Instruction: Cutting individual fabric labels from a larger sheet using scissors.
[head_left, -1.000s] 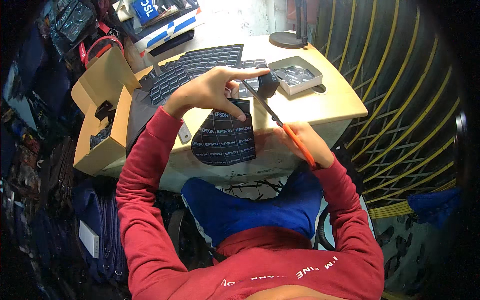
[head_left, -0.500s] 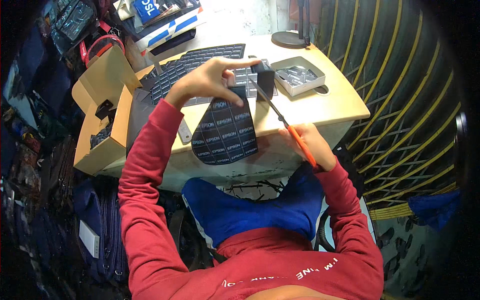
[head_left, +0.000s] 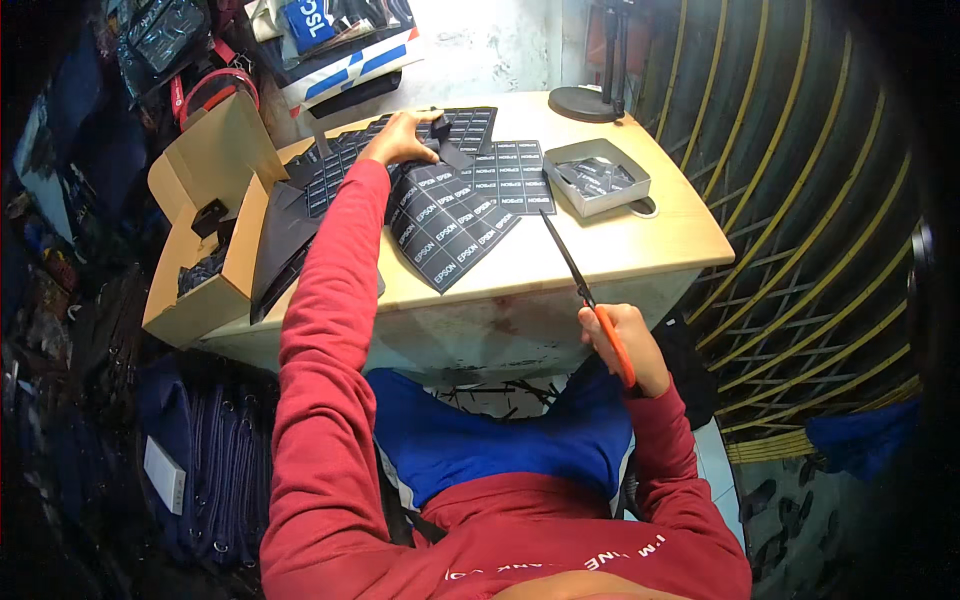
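Scissors [head_left: 590, 300] are gripped by their orange handles in the right hand [head_left: 622, 345], above the near edge of the table, and the dark blades are pointed away from the body, close together. Farther out, a plain dark piece [head_left: 455, 155] is pinched between the thumb and fingers of the left hand [head_left: 402, 138]; whether it is joined to the sheet below cannot be told.

Nearest of all, blue trousers [head_left: 500, 430] are seen below the table, with folded navy bags [head_left: 210, 460] stacked to the left. On the pale tabletop [head_left: 660, 240], a dark printed sheet [head_left: 445, 225] is laid at a slant, its upper end reaching the left hand and one corner turned toward the near edge. At the left, an open cardboard box [head_left: 200, 305] is set, with dark items inside it. Just beyond the slanted sheet, a flat printed sheet [head_left: 518, 172] is partly covered; the scissor tips are seen by its near right corner, contact being unclear. Beside it, dark printed pieces [head_left: 600, 180] are held in a shallow white tray [head_left: 600, 207].

More printed sheets [head_left: 475, 122] are spread behind the left hand. At the far edge, a black round-based stand [head_left: 587, 103] is placed, and to its left striped packaging [head_left: 355, 75] is piled.
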